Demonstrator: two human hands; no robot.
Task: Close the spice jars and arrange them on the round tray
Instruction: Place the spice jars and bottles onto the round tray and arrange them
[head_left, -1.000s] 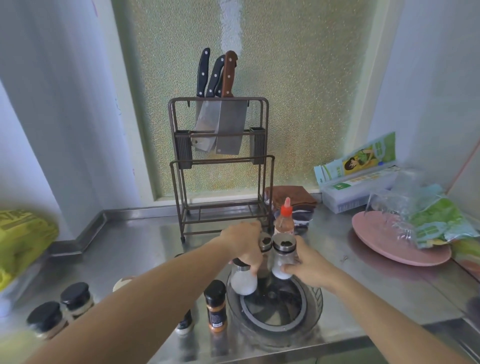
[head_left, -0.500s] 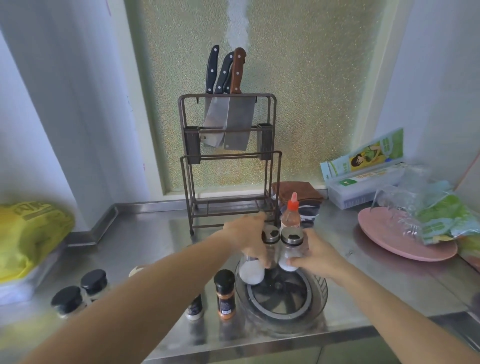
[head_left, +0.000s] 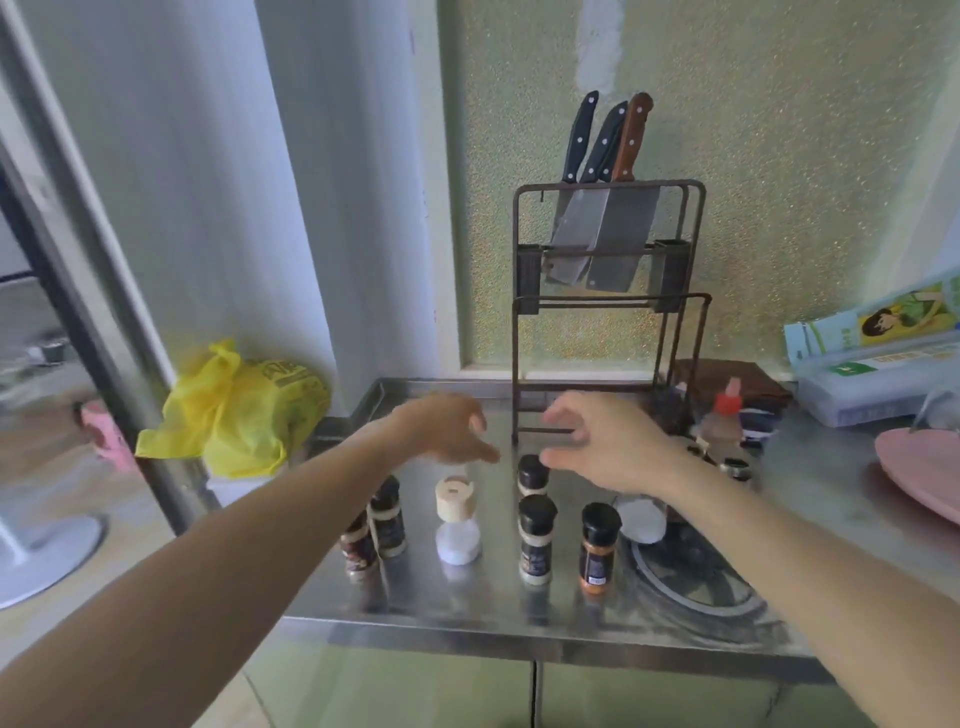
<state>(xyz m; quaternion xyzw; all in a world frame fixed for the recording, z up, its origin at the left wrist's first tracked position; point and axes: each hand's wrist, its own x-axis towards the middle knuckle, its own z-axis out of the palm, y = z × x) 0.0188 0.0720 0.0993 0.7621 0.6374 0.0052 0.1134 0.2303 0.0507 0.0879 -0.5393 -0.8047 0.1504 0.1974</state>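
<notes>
Both my hands hover released, left hand (head_left: 451, 427) and right hand (head_left: 608, 441), above a black-capped jar (head_left: 532, 475) on the table (head_left: 467, 603).

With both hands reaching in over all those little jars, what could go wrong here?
The left hand and right hand hover open over closely spaced jars, so a sweep could topple the black-capped jar below. The orange spice jar stands near the counter's front edge and might get knocked off.
</notes>
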